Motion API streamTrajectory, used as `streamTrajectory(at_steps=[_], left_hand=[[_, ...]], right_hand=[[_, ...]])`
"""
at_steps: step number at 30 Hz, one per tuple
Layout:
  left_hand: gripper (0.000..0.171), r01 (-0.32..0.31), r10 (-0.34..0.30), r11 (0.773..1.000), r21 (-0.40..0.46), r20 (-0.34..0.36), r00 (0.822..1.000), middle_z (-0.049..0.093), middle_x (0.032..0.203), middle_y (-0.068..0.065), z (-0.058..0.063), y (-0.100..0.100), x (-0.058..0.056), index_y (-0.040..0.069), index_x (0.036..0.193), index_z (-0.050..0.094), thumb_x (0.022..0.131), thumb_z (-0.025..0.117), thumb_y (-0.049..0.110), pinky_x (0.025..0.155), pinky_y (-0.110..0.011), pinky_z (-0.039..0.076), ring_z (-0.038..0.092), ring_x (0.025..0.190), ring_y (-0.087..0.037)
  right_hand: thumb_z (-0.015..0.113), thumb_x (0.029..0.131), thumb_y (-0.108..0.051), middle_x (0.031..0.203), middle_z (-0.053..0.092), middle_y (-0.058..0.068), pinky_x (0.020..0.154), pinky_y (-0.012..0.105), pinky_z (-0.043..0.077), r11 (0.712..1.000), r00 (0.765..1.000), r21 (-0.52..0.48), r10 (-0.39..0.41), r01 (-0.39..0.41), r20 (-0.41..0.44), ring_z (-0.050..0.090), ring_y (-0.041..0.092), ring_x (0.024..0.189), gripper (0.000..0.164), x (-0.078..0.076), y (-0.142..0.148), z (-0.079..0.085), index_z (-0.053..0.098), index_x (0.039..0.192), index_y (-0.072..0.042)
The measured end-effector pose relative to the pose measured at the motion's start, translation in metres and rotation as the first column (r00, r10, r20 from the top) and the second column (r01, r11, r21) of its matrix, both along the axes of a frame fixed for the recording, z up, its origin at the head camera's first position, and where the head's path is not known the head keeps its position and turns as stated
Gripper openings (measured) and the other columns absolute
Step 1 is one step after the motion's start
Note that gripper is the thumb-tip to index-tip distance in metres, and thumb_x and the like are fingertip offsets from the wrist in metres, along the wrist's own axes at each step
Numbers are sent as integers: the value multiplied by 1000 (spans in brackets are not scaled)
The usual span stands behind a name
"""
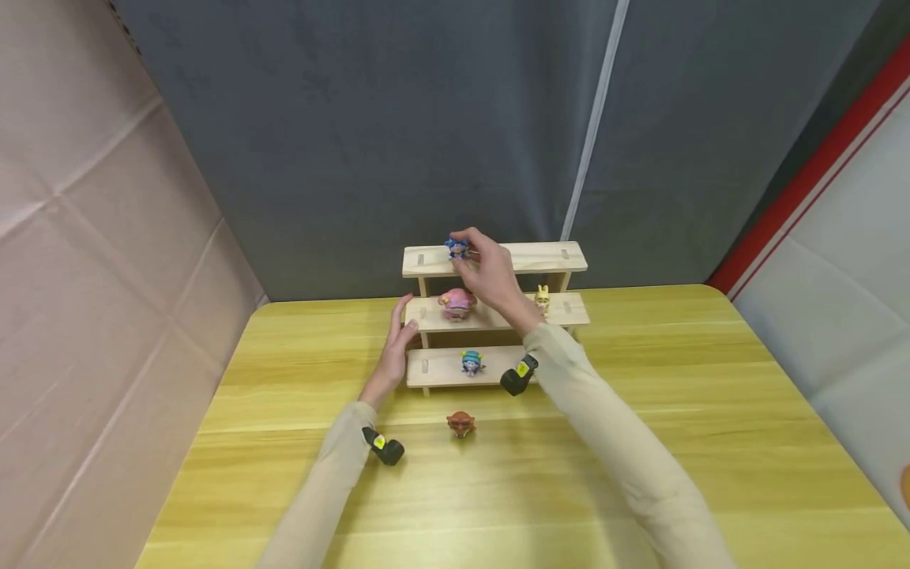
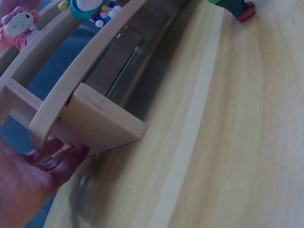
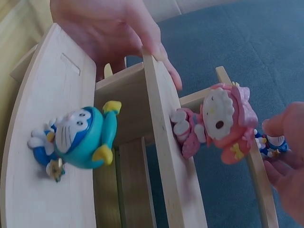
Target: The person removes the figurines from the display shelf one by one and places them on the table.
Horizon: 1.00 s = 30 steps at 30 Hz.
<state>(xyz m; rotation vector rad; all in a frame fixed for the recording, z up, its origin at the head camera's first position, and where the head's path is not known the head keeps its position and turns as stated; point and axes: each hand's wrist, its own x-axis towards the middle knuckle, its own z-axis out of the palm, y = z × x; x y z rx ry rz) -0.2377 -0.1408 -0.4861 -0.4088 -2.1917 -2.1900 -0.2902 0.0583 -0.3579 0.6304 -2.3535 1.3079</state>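
Note:
A three-tier wooden display shelf (image 1: 543, 257) stands at the back of the table. My right hand (image 1: 492, 273) pinches a small blue-haired figurine (image 1: 457, 248) between thumb and fingers at the top tier's left half. Around the left end of the shelf, at the middle tier, my left hand (image 1: 391, 359) grips the wood; its fingers (image 2: 66, 164) touch the side panel in the left wrist view. A pink-hooded white cat figurine (image 3: 221, 118) sits on the middle tier, left of a yellow rabbit-eared figurine (image 1: 543, 299). On the lowest tier is a figurine in a teal hood (image 3: 90, 135).
A reddish-brown figurine (image 1: 460, 423) stands on the wood-grain table (image 1: 704, 411) in front of the shelf. Behind hangs a dark grey curtain (image 1: 370, 142). Pale cloth (image 1: 107, 261) borders the left side, and a white panel with a red strip (image 1: 817, 178) the right.

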Motion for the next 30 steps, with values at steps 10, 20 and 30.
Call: streamTrajectory(at_steps=[10, 20, 30], left_hand=[[58, 8, -8, 1000, 0, 7, 1000, 31, 159, -23, -1, 3, 0, 12, 161, 12, 107, 30, 24, 118, -61, 26, 43, 135, -44], [58, 15, -15, 1000, -10, 36, 999, 31, 159, -20, 0, 0, -2, 18, 162, 13, 107, 31, 28, 119, -62, 22, 40, 138, -43], [58, 14, -13, 1000, -17, 52, 999, 25, 161, -22, 1, -2, -3, 15, 162, 11, 107, 30, 24, 119, -61, 24, 40, 137, -46]], right_hand=[[69, 92, -1, 110, 76, 13, 90, 34, 58, 995, 993, -5, -100, 100, -58, 73, 24, 99, 14, -1, -3, 1, 69, 107, -3], [70, 92, 2, 112, 75, 16, 93, 33, 57, 996, 990, -61, -69, 62, -121, 73, 28, 101, 7, 6, 7, 4, 67, 98, 2], [72, 91, 0, 109, 76, 16, 90, 29, 58, 996, 986, -82, -41, 28, -161, 74, 27, 99, 5, 12, 11, 8, 68, 94, 1]])
